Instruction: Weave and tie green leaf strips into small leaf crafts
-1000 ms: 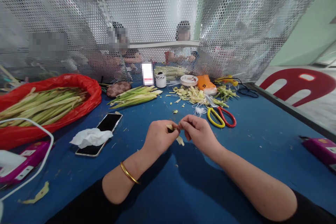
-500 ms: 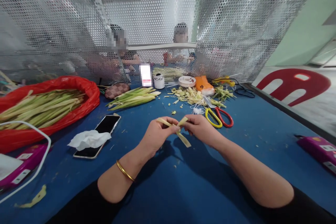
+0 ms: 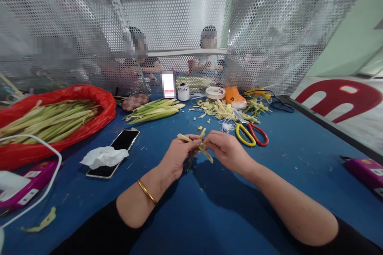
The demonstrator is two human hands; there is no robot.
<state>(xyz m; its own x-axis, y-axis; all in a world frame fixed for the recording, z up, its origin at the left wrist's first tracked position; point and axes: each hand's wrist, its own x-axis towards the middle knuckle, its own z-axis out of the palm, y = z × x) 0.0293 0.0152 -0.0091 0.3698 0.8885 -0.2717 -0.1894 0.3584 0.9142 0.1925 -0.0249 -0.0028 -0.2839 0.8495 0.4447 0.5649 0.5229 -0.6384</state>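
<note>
Both hands meet just above the blue surface (image 3: pixel 209 215), fingertips pinched from either side onto a few pale green leaf strips (image 3: pixel 208 155) that cross between them. The left hand (image 3: pixel 179 154), a gold bangle (image 3: pixel 146 192) on its wrist, grips the strips with thumb and forefinger. The right hand (image 3: pixel 228 149) pinches them from the other side, and loose ends stick out above and below the fingers. Just beyond the right hand lie scissors (image 3: pixel 251 133) with one yellow and one red handle, and past them a heap of leaf trimmings (image 3: pixel 218 108). To the left of the left hand a phone (image 3: pixel 116 149) lies flat with a crumpled tissue (image 3: pixel 103 156) on it. Farther left sits a red bag (image 3: pixel 98 101) of stalks.
</note>
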